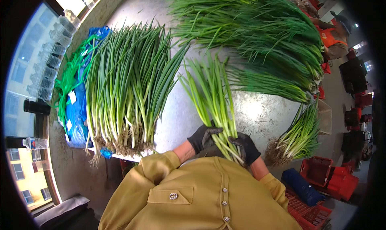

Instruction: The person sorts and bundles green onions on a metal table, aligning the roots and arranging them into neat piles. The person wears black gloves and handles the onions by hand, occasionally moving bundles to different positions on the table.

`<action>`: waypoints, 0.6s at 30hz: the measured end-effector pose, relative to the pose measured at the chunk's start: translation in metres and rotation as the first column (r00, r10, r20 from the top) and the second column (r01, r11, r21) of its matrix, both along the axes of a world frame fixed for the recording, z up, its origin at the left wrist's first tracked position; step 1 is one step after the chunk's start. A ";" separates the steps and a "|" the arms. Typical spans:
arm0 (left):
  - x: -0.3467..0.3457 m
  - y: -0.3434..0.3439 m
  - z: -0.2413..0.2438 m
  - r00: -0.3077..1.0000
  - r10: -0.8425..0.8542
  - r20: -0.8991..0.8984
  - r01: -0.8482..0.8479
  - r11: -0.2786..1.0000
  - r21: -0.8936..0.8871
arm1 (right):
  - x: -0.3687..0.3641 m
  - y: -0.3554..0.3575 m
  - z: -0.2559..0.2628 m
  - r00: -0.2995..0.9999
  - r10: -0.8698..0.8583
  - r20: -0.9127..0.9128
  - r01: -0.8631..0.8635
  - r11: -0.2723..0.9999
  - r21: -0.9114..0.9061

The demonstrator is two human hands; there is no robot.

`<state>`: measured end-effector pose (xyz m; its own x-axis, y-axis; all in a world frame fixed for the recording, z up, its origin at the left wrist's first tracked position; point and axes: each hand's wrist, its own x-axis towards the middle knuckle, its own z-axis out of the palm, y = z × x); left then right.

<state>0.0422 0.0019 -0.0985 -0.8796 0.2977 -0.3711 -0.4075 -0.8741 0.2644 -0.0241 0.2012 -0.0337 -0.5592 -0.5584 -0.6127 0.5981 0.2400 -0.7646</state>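
Note:
A bunch of green onions point(217, 100) is held upright against the front edge of a metal table point(193, 79), its leaves fanning away from me. My left hand point(206, 138), in a dark glove, grips the lower stalks from the left. On the other side my right hand point(245, 147), gloved the same, closes round the stalks near their base. The root ends are partly hidden by the right hand. To the left lies a wide row of green onions point(129, 85) with soil-stained roots towards me. A smaller heap of rooted green onions point(297, 136) rests at the right corner.
A large pile of green onions point(250, 28) covers the far side. Blue plastic packaging point(77, 112) and green ties point(72, 73) lie at the left edge. Plastic bottles point(49, 64) line the window. Red crates point(316, 172) stand low at right. Another person point(334, 38) is beyond the pile.

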 end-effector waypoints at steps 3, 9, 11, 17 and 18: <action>-0.004 -0.003 0.024 0.999 0.027 -0.024 -0.028 0.999 -0.034 | -0.006 0.010 -0.014 0.999 -0.024 0.036 0.026 0.999 -0.038; 0.000 -0.005 0.013 0.998 0.012 0.063 -0.014 0.999 0.033 | -0.002 0.012 -0.035 0.997 -0.075 0.027 0.075 0.997 -0.004; 0.001 -0.006 0.004 0.993 -0.023 0.114 0.017 0.998 0.059 | -0.002 0.010 -0.037 0.998 -0.062 -0.012 0.063 0.998 0.032; -0.004 -0.001 0.007 0.988 0.065 0.141 -0.056 0.996 -0.068 | 0.000 -0.003 -0.018 0.923 0.194 -0.333 -0.146 0.976 0.165; -0.005 0.000 0.010 0.984 0.093 0.149 -0.085 0.995 -0.059 | 0.001 -0.005 -0.013 0.887 0.256 -0.385 -0.171 0.955 0.240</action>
<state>0.0370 0.0017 -0.0885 -0.8341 0.1976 -0.5151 -0.3679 -0.8950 0.2523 -0.0233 0.1960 -0.0470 -0.6633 -0.5865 -0.4648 0.1608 0.4949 -0.8539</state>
